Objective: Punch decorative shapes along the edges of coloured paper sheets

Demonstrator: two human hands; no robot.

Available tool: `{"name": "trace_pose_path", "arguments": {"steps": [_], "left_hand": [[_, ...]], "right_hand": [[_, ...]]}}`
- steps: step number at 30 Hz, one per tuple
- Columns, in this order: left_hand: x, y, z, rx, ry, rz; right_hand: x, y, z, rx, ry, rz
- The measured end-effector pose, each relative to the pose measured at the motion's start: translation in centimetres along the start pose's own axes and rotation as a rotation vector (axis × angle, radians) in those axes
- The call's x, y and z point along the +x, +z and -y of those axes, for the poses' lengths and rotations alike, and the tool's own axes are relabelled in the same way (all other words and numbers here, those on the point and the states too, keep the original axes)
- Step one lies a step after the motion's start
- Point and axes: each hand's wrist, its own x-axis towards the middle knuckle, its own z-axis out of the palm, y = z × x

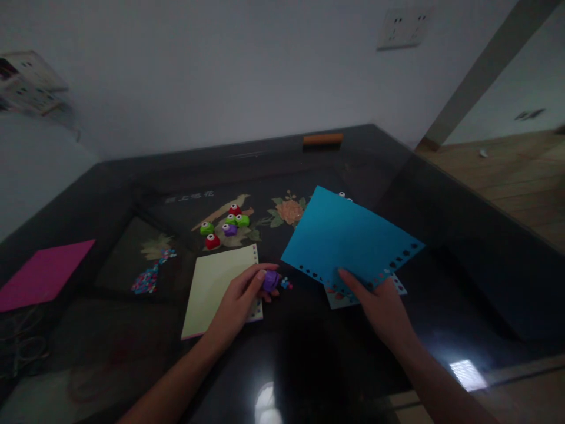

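My left hand is closed around a purple paper punch, just over the right edge of a pale yellow paper with punched holes along that edge. A few small punched-out bits lie right beside the punch. In my right hand is a blue sheet of paper, tilted up, its thumb on the near side and its fingers behind. Small punched shapes run along two edges of the blue sheet. Part of another punched paper shows underneath it.
Several red, green and purple punches sit beyond the yellow paper. Loose colourful bits lie to the left, near a pink sheet. An orange-brown bar-shaped object is at the back edge of the dark glossy table.
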Motion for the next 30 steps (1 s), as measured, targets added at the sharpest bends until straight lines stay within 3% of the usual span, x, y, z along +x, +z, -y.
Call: {"name": "trace_pose_path", "arguments": {"steps": [6, 13, 17, 21, 26, 30], "left_hand": [[-0.1, 0.1, -0.2, -0.065, -0.046, -0.006], [0.0, 0.0, 0.0, -0.002, -0.016, -0.008], [0.1, 0.0, 0.1, 0.047, 0.053, -0.027], [0.1, 0.1, -0.4, 0.131, 0.135, -0.068], [0.2, 0.0, -2.0, 0.292, 0.246, -0.100], [1.7, 0.5, -3.8, 0.394, 0.328, -0.105]], "right_hand": [[0.8, -0.1, -0.9, -0.091, -0.147, -0.127], [1.6, -2.1, -2.0, -0.077, -0.138, -0.111], [2.4, -5.1, -2.9, -0.098, -0.060, -0.054], [3.1, -7.6, -3.5, 0.052, 0.048, -0.033], [3.2, -8.2, -3.6, 0.234, 0.105, -0.029], [3.1, -8.2, -3.6, 0.261, 0.110, -0.028]]}}
